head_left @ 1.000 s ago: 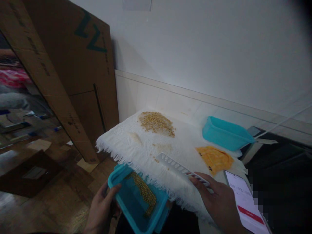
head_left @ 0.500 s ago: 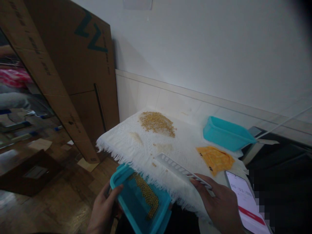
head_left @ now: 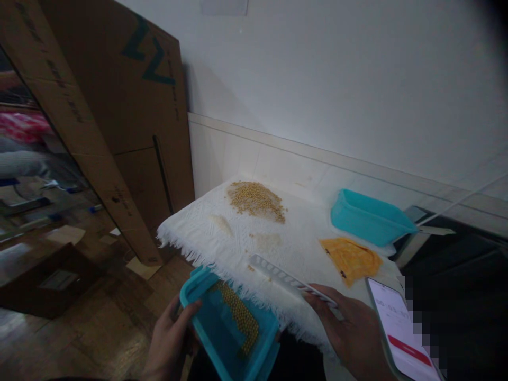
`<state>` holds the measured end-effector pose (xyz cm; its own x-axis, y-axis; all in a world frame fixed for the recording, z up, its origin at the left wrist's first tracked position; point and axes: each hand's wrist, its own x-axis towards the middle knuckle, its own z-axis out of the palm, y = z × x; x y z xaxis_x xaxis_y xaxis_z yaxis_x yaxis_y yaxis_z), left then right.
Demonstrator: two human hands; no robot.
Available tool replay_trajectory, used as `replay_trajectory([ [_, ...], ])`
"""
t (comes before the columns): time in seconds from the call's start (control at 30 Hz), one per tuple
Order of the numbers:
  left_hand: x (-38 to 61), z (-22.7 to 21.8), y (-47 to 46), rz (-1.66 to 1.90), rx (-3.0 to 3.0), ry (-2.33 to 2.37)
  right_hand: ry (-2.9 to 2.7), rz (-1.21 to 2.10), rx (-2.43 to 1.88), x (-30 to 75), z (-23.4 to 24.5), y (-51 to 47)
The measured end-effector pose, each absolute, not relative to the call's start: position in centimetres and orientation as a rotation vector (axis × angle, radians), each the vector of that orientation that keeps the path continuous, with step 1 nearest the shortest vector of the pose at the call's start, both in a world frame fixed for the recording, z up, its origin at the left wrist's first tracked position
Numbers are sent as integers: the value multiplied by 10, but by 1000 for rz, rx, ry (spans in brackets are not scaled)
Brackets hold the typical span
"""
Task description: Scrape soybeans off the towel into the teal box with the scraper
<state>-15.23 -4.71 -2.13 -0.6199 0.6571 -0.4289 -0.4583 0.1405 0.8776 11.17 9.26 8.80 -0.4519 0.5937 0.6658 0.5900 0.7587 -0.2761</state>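
Note:
My left hand [head_left: 170,330] grips the rim of a blue plastic bin [head_left: 210,333], which is tilted just below the table's fringed edge. Inside that bin lies a strip of yellow soybeans [head_left: 242,317]. My right hand [head_left: 349,328] is closed round one end of a long white slotted plastic tool [head_left: 278,275]. The tool rests low over the white cloth [head_left: 301,248], close to a few loose beans near the front edge. Farther back, a larger heap of soybeans [head_left: 256,200] is spread on the cloth. Small patches of pale grains [head_left: 221,225] lie in front of it.
A second blue bin [head_left: 369,217] stands at the right rear beside a crumpled yellow cloth [head_left: 351,259]. A phone [head_left: 400,328] lies at the right edge. Tall cardboard [head_left: 138,106] stands at the left, and another person's sleeve [head_left: 27,164] shows beyond it.
My right hand and the white slotted tool have shifted slightly left and toward the table's front edge. My left hand and the bin stay almost still.

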Motion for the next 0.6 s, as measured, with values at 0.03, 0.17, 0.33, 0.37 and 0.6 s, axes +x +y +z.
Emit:
replay_trajectory([
  [0.03, -152, -22, -47, 1628, 205, 1562, -2160, 6, -891, 111, 87, 92],
  [0.17, -153, -25, -47, 1627, 206, 1554, -2141, 2, -898, 106, 82, 88],
  [0.33, -148, -19, -46, 1666, 183, 1563, -2202, -3, -876, 104, 70, 78],
  [0.37, -146, -16, -45, 1674, 179, 1567, -2226, 8, -865, 104, 68, 77],
  [0.6, -144, -6, -45, 1661, 158, 1596, -2252, 103, -831, 97, 65, 72],
])
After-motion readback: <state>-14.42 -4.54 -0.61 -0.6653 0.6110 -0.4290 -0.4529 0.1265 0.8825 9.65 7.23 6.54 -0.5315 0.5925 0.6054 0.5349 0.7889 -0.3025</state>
